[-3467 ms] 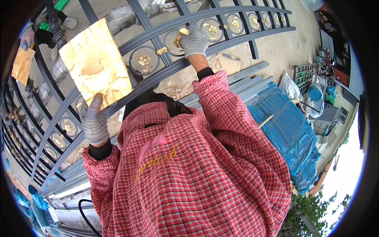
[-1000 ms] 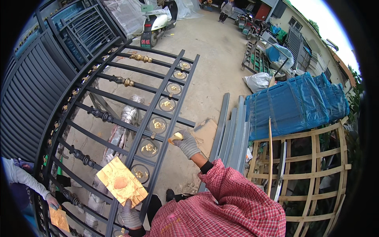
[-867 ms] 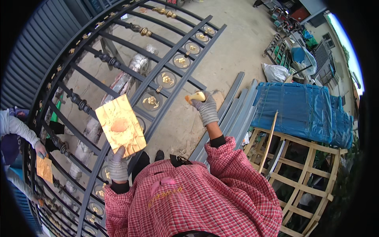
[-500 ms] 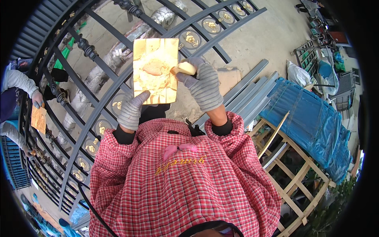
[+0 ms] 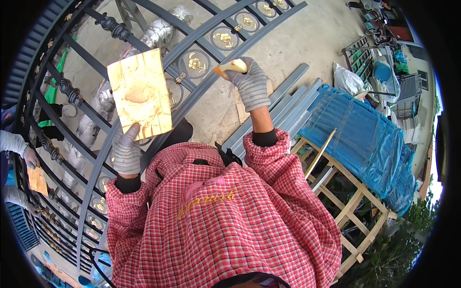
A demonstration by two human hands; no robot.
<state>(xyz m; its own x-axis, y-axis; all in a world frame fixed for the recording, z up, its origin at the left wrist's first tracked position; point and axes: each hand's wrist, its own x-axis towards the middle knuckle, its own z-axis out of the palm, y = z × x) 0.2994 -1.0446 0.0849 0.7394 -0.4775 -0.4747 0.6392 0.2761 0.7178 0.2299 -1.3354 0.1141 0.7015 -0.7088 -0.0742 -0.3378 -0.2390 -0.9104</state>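
My left hand [image 5: 127, 151], in a grey striped glove, grips the lower edge of a gold-smeared flat board [image 5: 152, 103], thumb on its face. A brownish paint patch [image 5: 138, 94] lies in the middle of the board. My right hand [image 5: 252, 86], gloved alike, is closed around a small cream-coloured pad [image 5: 235, 66] with an orange-gold stained end; whether it is a sponge or a brush I cannot tell. This hand is raised to the right of the board, apart from it, beside the dark metal gate panel [image 5: 211, 57] with its gold-painted flowers.
At the left, another person's gloved hand [image 5: 31, 157] holds a similar gold board [image 5: 37, 180] over the railings. Grey metal bars [image 5: 283, 113] lie on the ground to the right. Beyond them are a blue-sheeted stack [image 5: 345, 134] and a wooden lattice frame [image 5: 355, 211].
My left hand has carried the board leftward, away from the pad. The pad has lifted off the board's edge, moving slightly up with my right hand. The view has shifted a little.
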